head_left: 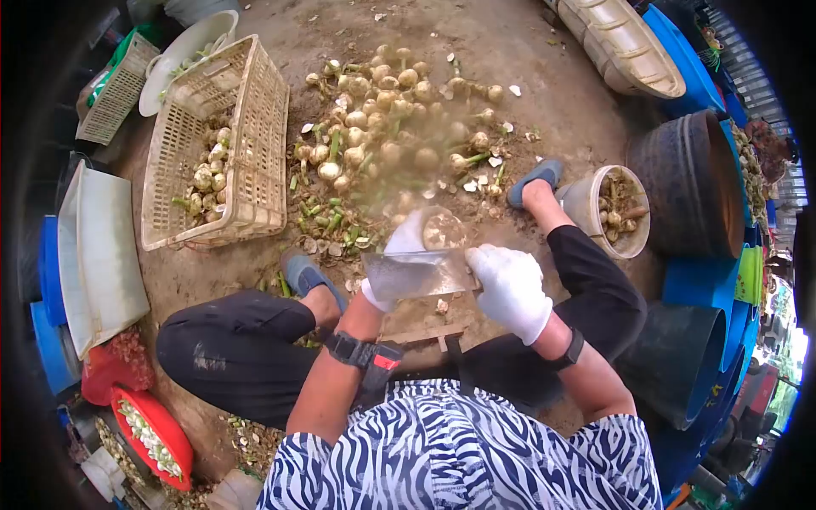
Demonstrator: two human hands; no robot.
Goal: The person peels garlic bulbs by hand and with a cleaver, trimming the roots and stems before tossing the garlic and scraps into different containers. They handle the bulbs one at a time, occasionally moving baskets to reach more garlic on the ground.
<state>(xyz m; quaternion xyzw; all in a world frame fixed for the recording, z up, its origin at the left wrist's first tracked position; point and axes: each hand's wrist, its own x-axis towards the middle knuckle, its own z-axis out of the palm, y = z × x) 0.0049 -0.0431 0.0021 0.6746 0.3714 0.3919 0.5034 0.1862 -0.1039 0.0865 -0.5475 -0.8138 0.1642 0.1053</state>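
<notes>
My right hand (pixel 514 291), in a white glove, is closed around the handle of a cleaver. The broad metal blade of the cleaver (pixel 418 274) points left, in front of my left hand (pixel 406 236), which also wears a white glove. Against the left glove's right side is a round, brown-and-white root vegetable (pixel 444 229), and the glove curves around it. The blade hides part of the left fingers. Beyond my hands lies a heap of round, pale root vegetables (pixel 391 98), several with green stalks. Green trimmings (pixel 327 223) lie at its near left.
A plastic crate (pixel 259 144) with some vegetables stands at left. By my right foot stands a white bucket (pixel 578 200) holding brownish pieces. Dark barrels (pixel 680 183) line the right side. A red basin (pixel 174 469) of pale pieces sits lower left. A wooden edge (pixel 429 334) shows between my legs.
</notes>
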